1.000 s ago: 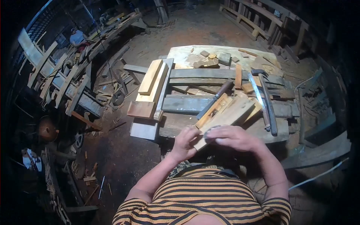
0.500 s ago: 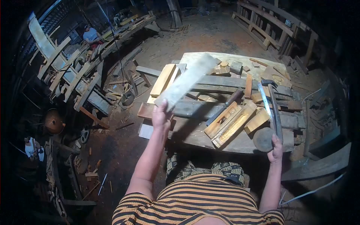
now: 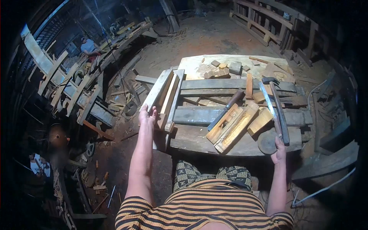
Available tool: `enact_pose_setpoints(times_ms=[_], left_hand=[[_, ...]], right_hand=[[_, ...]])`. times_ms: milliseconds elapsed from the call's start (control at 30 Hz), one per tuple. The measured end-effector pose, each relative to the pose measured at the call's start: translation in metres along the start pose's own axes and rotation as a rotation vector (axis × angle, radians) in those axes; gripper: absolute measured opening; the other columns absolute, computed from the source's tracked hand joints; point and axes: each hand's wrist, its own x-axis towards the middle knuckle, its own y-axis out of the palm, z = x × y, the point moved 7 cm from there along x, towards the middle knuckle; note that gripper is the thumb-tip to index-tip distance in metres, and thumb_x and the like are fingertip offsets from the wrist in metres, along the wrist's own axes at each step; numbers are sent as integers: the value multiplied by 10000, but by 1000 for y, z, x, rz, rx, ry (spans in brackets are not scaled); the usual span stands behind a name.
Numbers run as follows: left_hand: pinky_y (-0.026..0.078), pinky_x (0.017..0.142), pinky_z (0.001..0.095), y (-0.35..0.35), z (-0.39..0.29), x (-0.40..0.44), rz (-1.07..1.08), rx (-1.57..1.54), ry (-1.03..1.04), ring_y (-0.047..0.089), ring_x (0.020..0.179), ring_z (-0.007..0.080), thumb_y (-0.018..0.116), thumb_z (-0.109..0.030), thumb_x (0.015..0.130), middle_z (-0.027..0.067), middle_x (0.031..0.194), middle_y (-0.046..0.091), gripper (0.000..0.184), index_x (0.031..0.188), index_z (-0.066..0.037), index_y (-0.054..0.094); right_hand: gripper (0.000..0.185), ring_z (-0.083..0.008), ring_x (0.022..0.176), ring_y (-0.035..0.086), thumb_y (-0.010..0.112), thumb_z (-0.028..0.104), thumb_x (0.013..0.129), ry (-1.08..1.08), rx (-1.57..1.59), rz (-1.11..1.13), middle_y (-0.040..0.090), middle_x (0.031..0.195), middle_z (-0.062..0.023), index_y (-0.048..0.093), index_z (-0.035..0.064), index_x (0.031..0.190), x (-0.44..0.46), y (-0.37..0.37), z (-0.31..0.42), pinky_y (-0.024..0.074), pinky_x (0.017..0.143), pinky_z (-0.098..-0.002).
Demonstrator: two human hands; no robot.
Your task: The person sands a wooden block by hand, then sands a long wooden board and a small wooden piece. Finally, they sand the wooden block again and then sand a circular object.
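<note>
My left hand (image 3: 148, 117) is closed around the near end of a pale wooden plank (image 3: 159, 88). The plank slants away at the left of the bench, beside other boards (image 3: 175, 97). At the bench's right front, my right hand (image 3: 279, 150) has its fingers closed at the lower end of a long thin blade (image 3: 267, 100); the grip itself is partly hidden. A claw hammer (image 3: 279, 105) lies along that blade, its handle end by my fingers. Left of this hand is a round wooden piece (image 3: 267, 142). Wooden blocks (image 3: 234, 128) and a dark-handled chisel (image 3: 227, 109) lie mid-bench.
Offcuts (image 3: 235, 68) lie on the pale board (image 3: 191, 63) at the bench's far side. Grey planks (image 3: 214, 84) cross the bench. A timber rack (image 3: 264, 23) stands at back right. Stacked lumber and a person (image 3: 88, 46) are at back left; another person (image 3: 39, 165) is at lower left.
My left hand has brought the plank from above the bench's middle down and leftward, next to the boards at the left. My right hand stays by the blade and hammer. The view has shifted slightly.
</note>
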Motion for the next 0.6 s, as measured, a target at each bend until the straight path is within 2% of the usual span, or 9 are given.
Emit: enact_pose_setpoints(times_ms=[133,233,300,433,533,567,600], left_hand=[[508,509,325,3,-5,-11,125,122,31,617,721,260,519,-224,902,126,888,592,254,1061,-26,510],[509,523,342,-1,-8,-20,232,188,-72,604,687,270,515,-225,899,158,880,581,266,1063,-16,499],[524,542,348,-9,-7,-20,293,346,-184,601,681,265,504,-214,896,187,869,572,272,1054,8,487],[540,503,328,-20,-4,-13,323,526,-192,606,638,241,475,-196,897,187,819,592,268,1014,46,473],[528,475,330,-19,-7,-9,309,632,-183,599,590,254,470,-204,898,184,780,604,268,999,45,472],[526,466,339,-20,-8,-9,312,637,-176,594,554,259,474,-211,898,184,751,608,292,1011,58,456],[524,454,341,-23,-8,-6,339,622,-206,594,536,251,507,-214,881,180,729,605,418,1179,37,356]], right_hand=[[349,-218,1071,557,515,198,912,-12,16,-30,581,1152,-107,514,-17,1187,-1,-4,2,422,956,-373],[345,-217,1074,555,517,187,909,-12,29,-25,579,1154,-111,516,-22,1184,-1,1,3,421,957,-367],[339,-205,1052,558,522,164,900,-16,39,-50,585,1130,-96,505,-17,1186,0,1,3,418,944,-348],[324,-197,1048,561,525,157,898,4,55,-51,589,1124,-94,517,-17,1171,0,0,3,419,943,-343],[312,-192,1044,563,531,154,895,5,56,-50,592,1119,-95,530,-18,1155,1,-5,-1,420,941,-341],[312,-192,1044,563,534,156,894,-2,51,-40,592,1119,-97,533,-19,1153,2,-6,-3,420,941,-340],[312,-191,1043,564,537,157,893,-8,46,-29,592,1119,-98,535,-20,1150,2,-5,-3,421,940,-339]])
